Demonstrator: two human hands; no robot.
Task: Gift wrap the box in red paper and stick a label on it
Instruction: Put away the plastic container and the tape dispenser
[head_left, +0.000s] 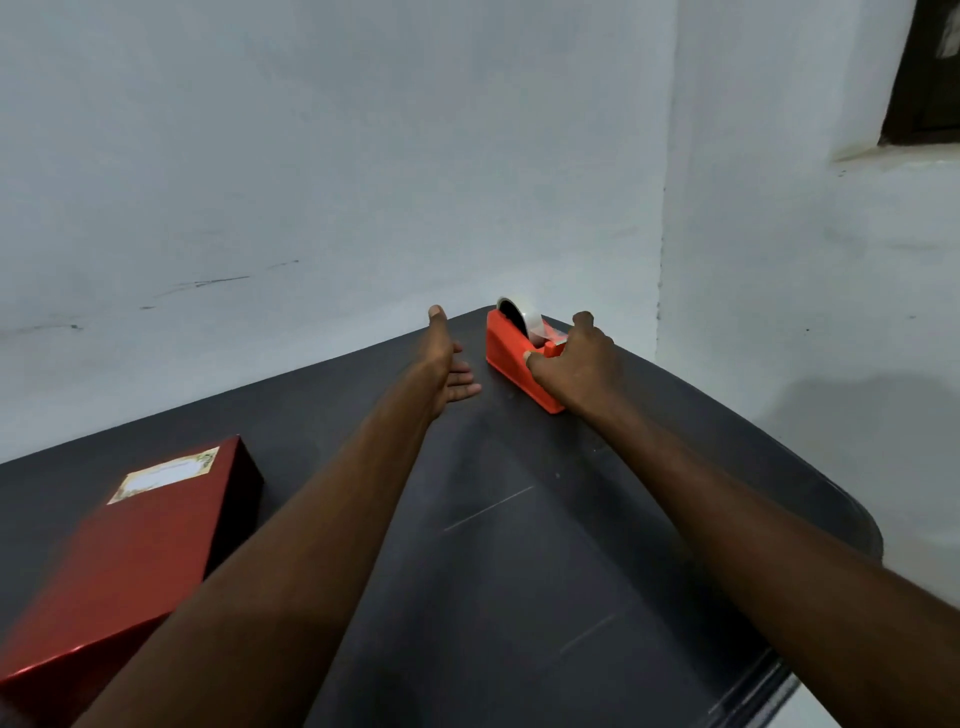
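The red-wrapped box (119, 561), label (163, 474) stuck on top, was seen at the counter's (519, 571) near left edge, while the dispenser (519, 358) at the far corner was gripped by the right hand (576, 364) and the left hand (447, 364) was held open beside it.

Both your arms are bare for all their visible length: no sleeves, watch, bracelets or gloves. Your left hand (445, 364) and right hand (576, 364) are bare as well, and the fingers (464, 387) seem to carry no rings, though motion blur at that distance leaves it uncertain.
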